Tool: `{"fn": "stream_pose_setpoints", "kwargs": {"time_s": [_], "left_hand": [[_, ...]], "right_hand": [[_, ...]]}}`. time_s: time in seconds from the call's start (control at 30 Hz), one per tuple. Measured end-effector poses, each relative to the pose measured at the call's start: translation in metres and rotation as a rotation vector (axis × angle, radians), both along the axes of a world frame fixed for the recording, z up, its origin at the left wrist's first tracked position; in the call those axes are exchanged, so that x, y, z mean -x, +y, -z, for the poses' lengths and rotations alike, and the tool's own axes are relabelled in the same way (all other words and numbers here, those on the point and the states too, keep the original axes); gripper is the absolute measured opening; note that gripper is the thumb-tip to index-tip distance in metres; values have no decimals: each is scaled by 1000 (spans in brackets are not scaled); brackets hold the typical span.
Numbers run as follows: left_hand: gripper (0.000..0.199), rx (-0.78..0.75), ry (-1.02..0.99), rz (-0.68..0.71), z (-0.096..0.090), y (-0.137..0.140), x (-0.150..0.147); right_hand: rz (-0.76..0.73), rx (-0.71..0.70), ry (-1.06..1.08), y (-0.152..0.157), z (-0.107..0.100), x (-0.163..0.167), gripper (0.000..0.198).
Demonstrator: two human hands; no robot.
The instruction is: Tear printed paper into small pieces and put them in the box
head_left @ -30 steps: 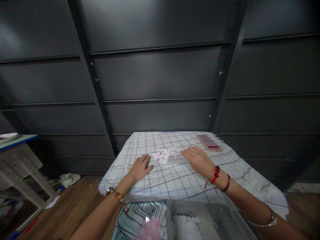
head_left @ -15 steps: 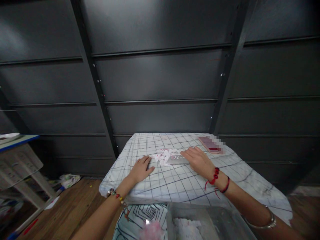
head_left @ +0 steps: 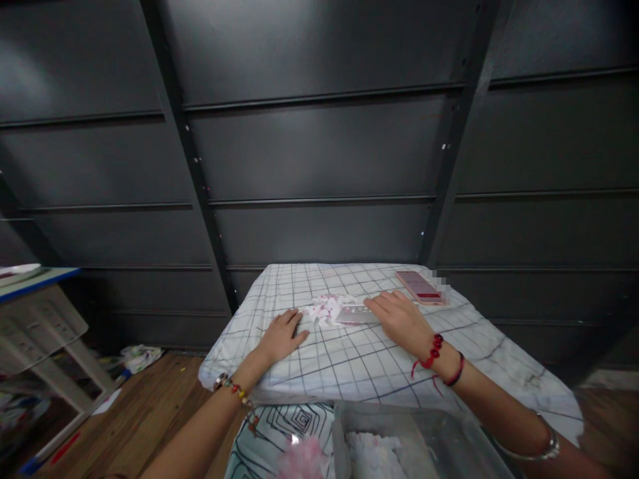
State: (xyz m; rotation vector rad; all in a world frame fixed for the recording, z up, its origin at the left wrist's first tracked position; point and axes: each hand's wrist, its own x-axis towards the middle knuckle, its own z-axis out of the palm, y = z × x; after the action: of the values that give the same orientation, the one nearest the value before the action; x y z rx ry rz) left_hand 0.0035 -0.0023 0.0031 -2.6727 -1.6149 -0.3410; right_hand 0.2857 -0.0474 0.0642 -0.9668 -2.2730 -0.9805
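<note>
My right hand (head_left: 403, 320) is closed on one end of a flat grey blade-like strip (head_left: 355, 315) with a row of pale spots along it. The strip's free end points left and touches a small pile of white and pink scraps (head_left: 324, 309) on the checked cloth (head_left: 344, 366). Just left of that pile, my left hand (head_left: 281, 336) lies flat on the cloth, fingers spread and holding nothing. What the scraps are made of is hard to make out.
A pink-edged phone (head_left: 419, 287) lies on the cloth at the back right. Nearest me stand a clear plastic bin (head_left: 429, 426) with white scraps inside and a pink bundle (head_left: 301, 458). Dark metal panels (head_left: 319, 229) rise behind; a small blue-edged table (head_left: 44, 283) is at left.
My right hand and the grey strip have shifted slightly to the right, away from the pile's middle. My left hand stays in place.
</note>
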Motion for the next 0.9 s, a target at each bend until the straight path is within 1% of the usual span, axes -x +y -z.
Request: {"fn": "stream_pose_setpoints", "kwargs": {"time_s": [0.3,0.6,0.77,0.9], "left_hand": [[54,-16,-1,4,3,1,0],[54,-22,5,1,2,1,1],[55,-13,-6,0,2,1,0],[54,-3,-17,1,2,1,0]], "right_hand": [[-42,11,-6,3,3,9,29],[-56,43,3,-1,-2,2,33],[-79,68,0,0,0,5,35],[-100,101,6,-2,-1,1,36]]}}
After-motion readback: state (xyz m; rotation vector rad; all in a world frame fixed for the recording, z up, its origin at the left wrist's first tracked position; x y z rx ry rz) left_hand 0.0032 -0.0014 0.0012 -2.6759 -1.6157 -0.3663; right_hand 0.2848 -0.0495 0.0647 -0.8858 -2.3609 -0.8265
